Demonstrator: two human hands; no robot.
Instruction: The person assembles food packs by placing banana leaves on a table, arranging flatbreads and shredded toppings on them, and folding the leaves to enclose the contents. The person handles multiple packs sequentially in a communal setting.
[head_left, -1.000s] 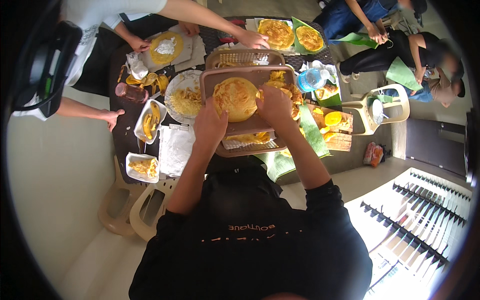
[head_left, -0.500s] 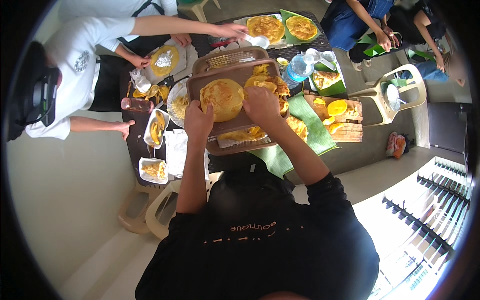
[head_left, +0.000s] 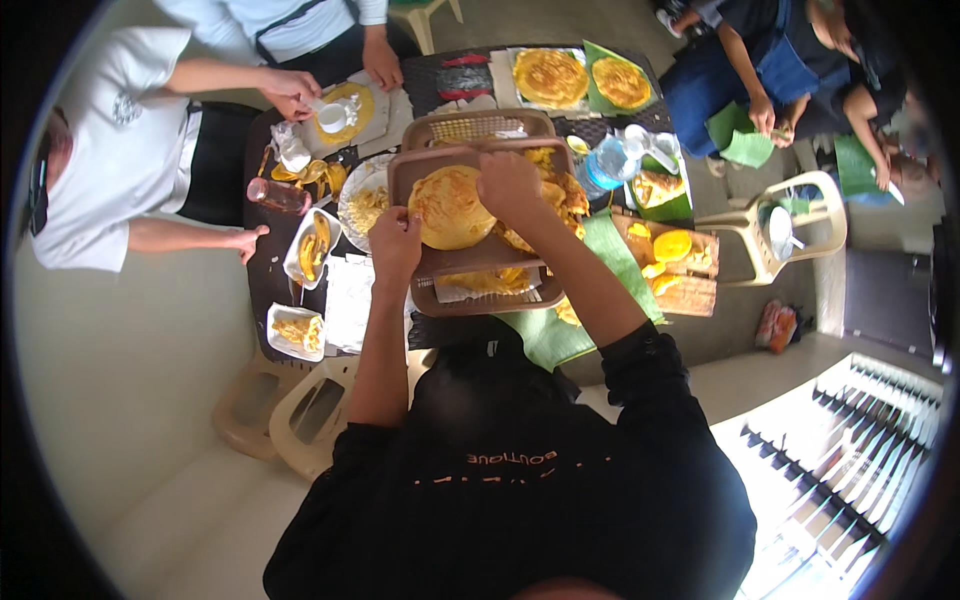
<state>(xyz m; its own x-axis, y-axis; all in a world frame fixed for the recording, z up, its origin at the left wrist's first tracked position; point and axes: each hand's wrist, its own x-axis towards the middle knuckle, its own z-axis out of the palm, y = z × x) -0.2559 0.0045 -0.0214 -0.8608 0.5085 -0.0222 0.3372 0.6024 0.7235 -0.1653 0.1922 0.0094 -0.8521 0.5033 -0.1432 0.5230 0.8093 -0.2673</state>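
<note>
A round golden flatbread (head_left: pixel 450 207) lies on a brown tray (head_left: pixel 445 262) between a person's bare hands, the left hand (head_left: pixel 396 240) curled at its left edge and the right hand (head_left: pixel 508 188) bent over its upper right; whether either grips the bread cannot be told. Browned yellow pieces (head_left: pixel 572 196) crowd the tray's right side, above a lattice-sided basket (head_left: pixel 428 298). A blue-labelled bottle (head_left: pixel 605 165) stands just beyond, near a green leaf (head_left: pixel 622 262) and a wooden board (head_left: pixel 690 298). At left, near a foam dish of bananas (head_left: pixel 313 250), a co-worker's hand (head_left: pixel 290 92) holds a white utensil (head_left: pixel 333 118) over another flatbread (head_left: pixel 371 104).
</note>
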